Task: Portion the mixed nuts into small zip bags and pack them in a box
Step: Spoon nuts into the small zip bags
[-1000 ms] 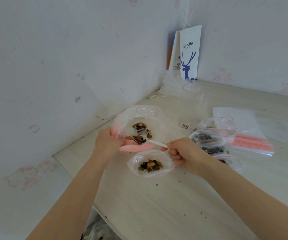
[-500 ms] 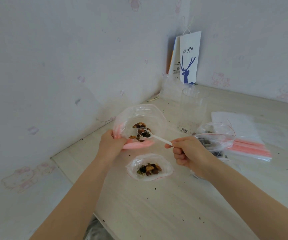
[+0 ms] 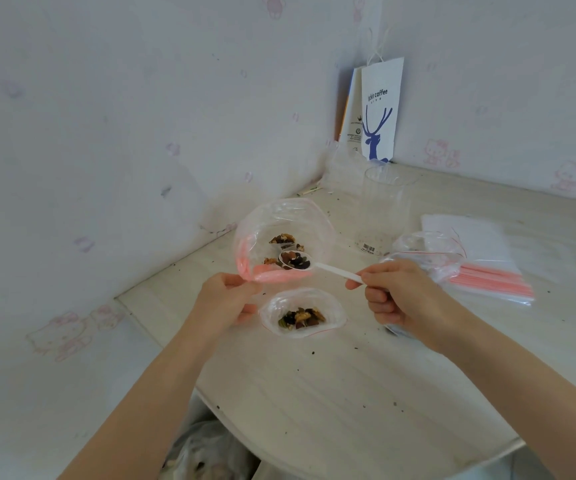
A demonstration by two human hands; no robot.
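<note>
— How is the spoon held?
— The white spoon (image 3: 328, 270) is pinched at its handle end by the right hand (image 3: 407, 299), the other fingers curled. Its bowl, loaded with mixed nuts (image 3: 295, 261), points left, at the large zip bag's mouth.
— And the bags?
— The large zip bag (image 3: 279, 216) is gripped at its pink rim by the left hand (image 3: 224, 301). A small zip bag (image 3: 331, 308) of nuts lies open on the table (image 3: 348, 393) beneath.

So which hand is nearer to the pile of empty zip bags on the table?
Right. The right hand, holding the spoon, is just left of the pile; the left hand grips the big bag much farther left.
</note>
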